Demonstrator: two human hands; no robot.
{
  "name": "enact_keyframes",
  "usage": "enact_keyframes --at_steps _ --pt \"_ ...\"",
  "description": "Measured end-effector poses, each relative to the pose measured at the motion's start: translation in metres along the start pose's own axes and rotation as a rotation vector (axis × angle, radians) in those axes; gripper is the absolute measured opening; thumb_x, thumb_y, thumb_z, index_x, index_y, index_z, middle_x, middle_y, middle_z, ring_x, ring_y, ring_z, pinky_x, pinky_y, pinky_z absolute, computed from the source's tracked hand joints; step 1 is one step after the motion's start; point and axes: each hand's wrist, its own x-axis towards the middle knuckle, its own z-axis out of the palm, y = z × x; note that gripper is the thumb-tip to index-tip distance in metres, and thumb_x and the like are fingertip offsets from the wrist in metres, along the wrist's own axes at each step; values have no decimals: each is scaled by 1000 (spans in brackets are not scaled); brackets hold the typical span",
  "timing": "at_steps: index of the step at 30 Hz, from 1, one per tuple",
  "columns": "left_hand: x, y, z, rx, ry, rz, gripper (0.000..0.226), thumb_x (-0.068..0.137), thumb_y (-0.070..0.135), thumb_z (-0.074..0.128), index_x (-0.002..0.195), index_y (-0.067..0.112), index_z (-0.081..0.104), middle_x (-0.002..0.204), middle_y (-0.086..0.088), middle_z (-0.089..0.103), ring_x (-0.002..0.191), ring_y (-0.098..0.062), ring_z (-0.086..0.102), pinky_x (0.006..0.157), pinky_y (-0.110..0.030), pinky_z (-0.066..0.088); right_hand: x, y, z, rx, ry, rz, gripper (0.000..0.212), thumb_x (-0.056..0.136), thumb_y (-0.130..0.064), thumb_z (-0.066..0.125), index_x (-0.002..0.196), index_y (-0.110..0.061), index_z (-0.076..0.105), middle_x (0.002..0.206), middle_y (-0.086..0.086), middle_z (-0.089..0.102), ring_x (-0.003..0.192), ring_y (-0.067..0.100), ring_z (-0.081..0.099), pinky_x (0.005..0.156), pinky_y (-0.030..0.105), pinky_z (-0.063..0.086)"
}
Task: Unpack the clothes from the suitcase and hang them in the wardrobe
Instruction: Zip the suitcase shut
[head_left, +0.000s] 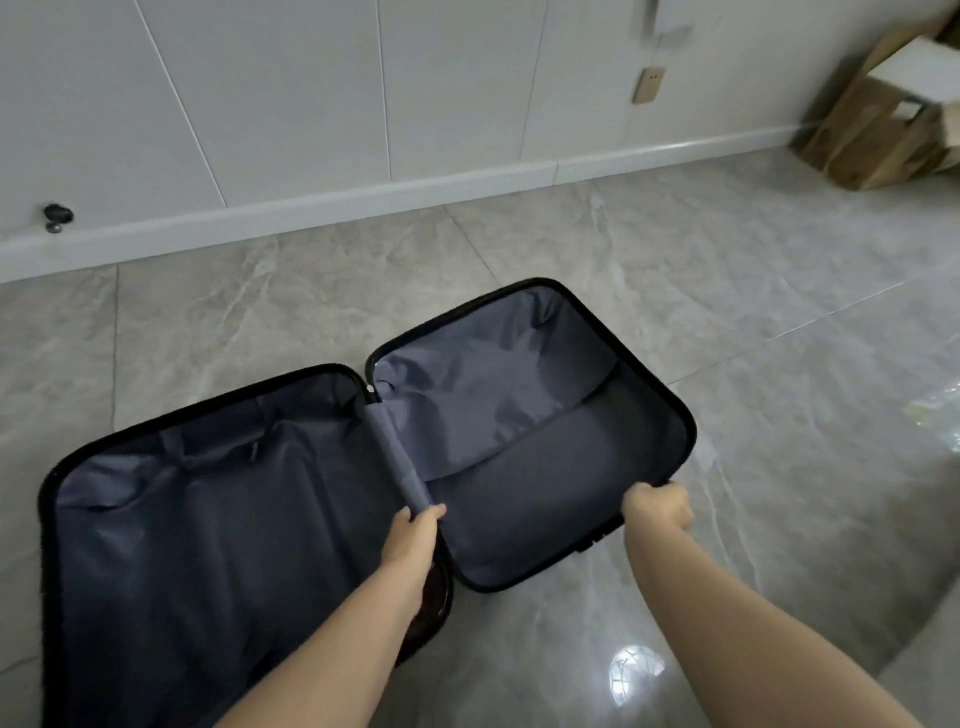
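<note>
Suitcase (291, 499) lies open flat on the floor (779, 364), both halves lined w/ grey fabric, no clothes visible inside. Your left grip (410, 540) pinches the fabric strip (400, 457) at the hinge, left half spreading out to its left. Your right grip (657, 506) is clenched round the near rim of the right half. Cardboard boxes (878, 119) sit far beyond it, by the wall.

Head camera looks steeply down, close over the floor (675, 260).
</note>
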Motion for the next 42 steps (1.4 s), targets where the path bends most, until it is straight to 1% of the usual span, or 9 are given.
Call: enact_keyframes --at_steps 5,10,21,23,26,30,34,38,42 --pt "-22 52 39 -355 -252 104 49 105 21 44 152 19 31 153 -3 39 139 -28 41 115 -39 33 -18 -108 -18 176 110 -348 29 98 -11 44 124 -8 57 119 15 63 109 33 59 85 37 43" --pt "-63 123 76 -614 -406 271 57 102 47 42 150 18 36 151 2 43 125 -25 57 109 -42 42 -70 -160 -6 422 -1 -743 26 97 -12 50 120 -19 58 108 -7 65 106 13 64 86 23 46" --pt "-75 100 -132 -1335 -157 316 84 82 78 44 129 10 58 125 -15 66 115 -33 63 97 -49 48 -155 -5 46 580 -232 -1096 43 91 -3 59 124 -30 54 131 -1 54 121 23 56 106 45 46" --pt "-75 68 -164 -1335 -33 295 82 79 75 51 131 12 57 126 -12 66 114 -28 64 89 -44 49 -141 15 46 369 -250 -1065 38 90 -15 56 114 -44 60 125 -5 60 118 20 57 109 48 43" --pt "-72 25 -191 -1295 53 195 101 59 68 70 142 14 48 137 -13 57 124 -31 55 100 -46 42 -129 44 47 78 -295 -1144 85 70 10 78 136 -34 47 139 0 49 131 6 44 110 16 33" --pt "-53 -8 -206 -1149 176 48 68 95 63 37 142 14 43 150 -10 40 140 -30 36 117 -48 28 -131 72 62 -54 -417 -1165 111 64 17 80 147 -37 31 151 -21 31 140 -7 28 113 11 23" --pt "-37 -18 -215 -754 475 83 56 101 54 27 129 16 58 132 -7 55 119 -26 52 106 -44 37 -120 77 62 -190 -349 -1206 97 77 16 66 151 -35 28 159 -14 24 146 2 23 115 11 18" --pt "-22 -22 -242 -571 761 159 40 101 28 34 129 15 59 133 -12 58 121 -29 54 98 -39 41 -115 88 69 -45 -307 -795 76 85 18 48 147 -25 37 150 -1 38 136 13 40 105 22 35" --pt "7 -12 -274 -570 688 94 53 88 51 47 133 27 57 138 2 54 128 -23 48 111 -46 36 -129 106 82 141 -557 -14 27 100 -16 51 124 -29 52 130 9 58 111 30 59 94 44 45"
